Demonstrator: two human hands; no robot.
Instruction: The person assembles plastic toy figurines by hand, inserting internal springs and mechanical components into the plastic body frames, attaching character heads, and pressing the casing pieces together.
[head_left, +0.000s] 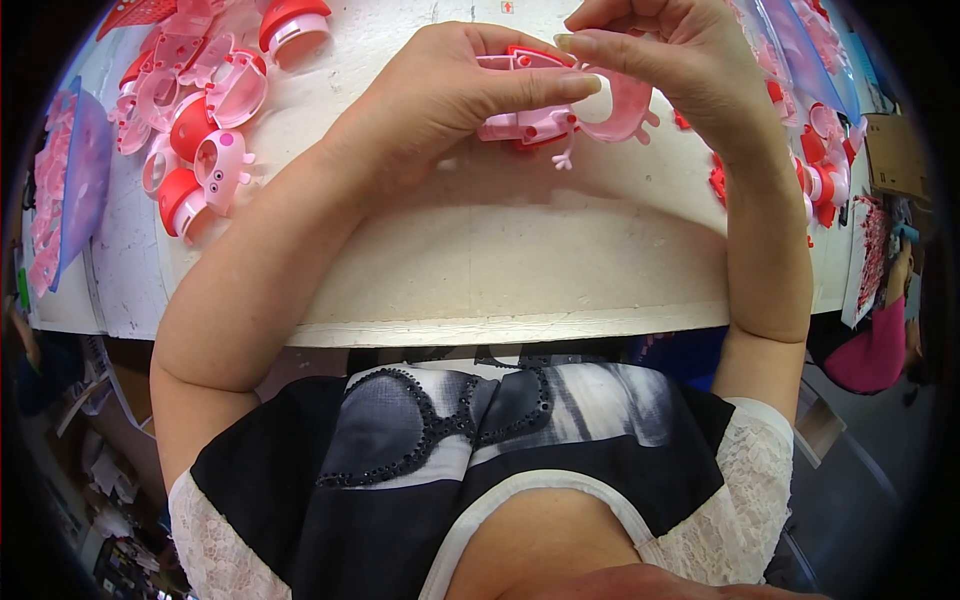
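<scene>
My left hand (465,95) is closed round a pink and red plastic toy shell (525,124), thumb laid across it. From the shell's lower right a small pink toy arm (563,158) with spread fingers sticks out. Against its right side is a curved pink plastic part (625,108) with small bumps on its edge. My right hand (670,60) is over that part, with thumb and index finger pinched close together. Whatever sits between those fingertips is too small to make out.
Finished-looking pink and red toy pieces (190,130) are heaped on the table (480,260) at the left. More red and pink parts (825,165) lie at the right. Translucent bins (85,180) of parts stand at both sides. A co-worker's pink sleeve (868,350) shows far right.
</scene>
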